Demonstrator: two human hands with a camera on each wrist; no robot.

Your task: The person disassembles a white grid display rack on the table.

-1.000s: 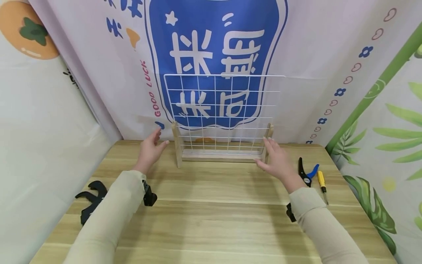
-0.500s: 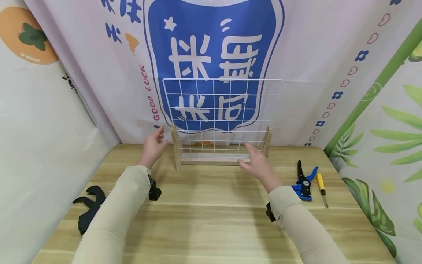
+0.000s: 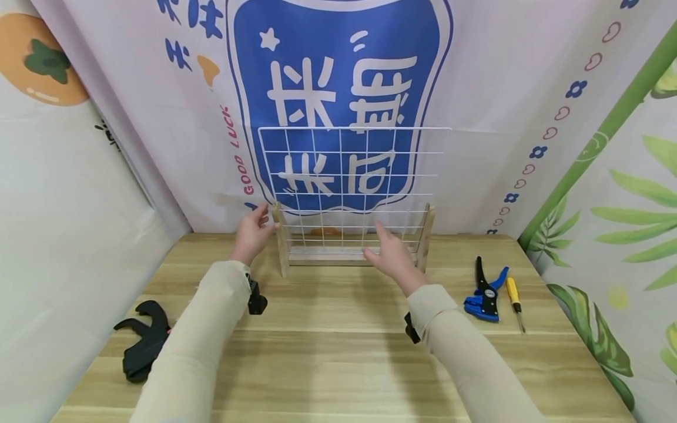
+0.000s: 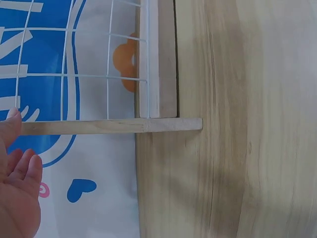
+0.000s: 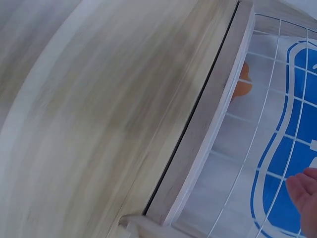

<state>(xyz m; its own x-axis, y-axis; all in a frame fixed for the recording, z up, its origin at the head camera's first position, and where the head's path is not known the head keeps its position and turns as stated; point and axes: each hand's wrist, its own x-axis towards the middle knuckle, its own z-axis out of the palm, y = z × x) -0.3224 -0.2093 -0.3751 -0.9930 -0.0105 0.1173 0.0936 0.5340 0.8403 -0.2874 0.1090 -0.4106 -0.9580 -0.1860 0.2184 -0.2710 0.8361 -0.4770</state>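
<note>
A white wire grid panel stands upright in a wooden stand at the back of the table. At the stand's left post is my left hand, its fingers loosely bent behind. In the left wrist view its thumb lies at the post; whether it presses there I cannot tell. My right hand hovers before the grid's lower right part with fingers extended, holding nothing. The right wrist view shows the base board and part of that hand.
Blue and black wire-stripping pliers and a yellow-handled screwdriver lie on the right of the table. A black spring-clamp-like tool lies at the left, partly behind my sleeve. A printed cloth hangs behind the table.
My right hand has moved left from the right post to in front of the grid. My left hand has come slightly right, to the left post. The stand keeps its place.
</note>
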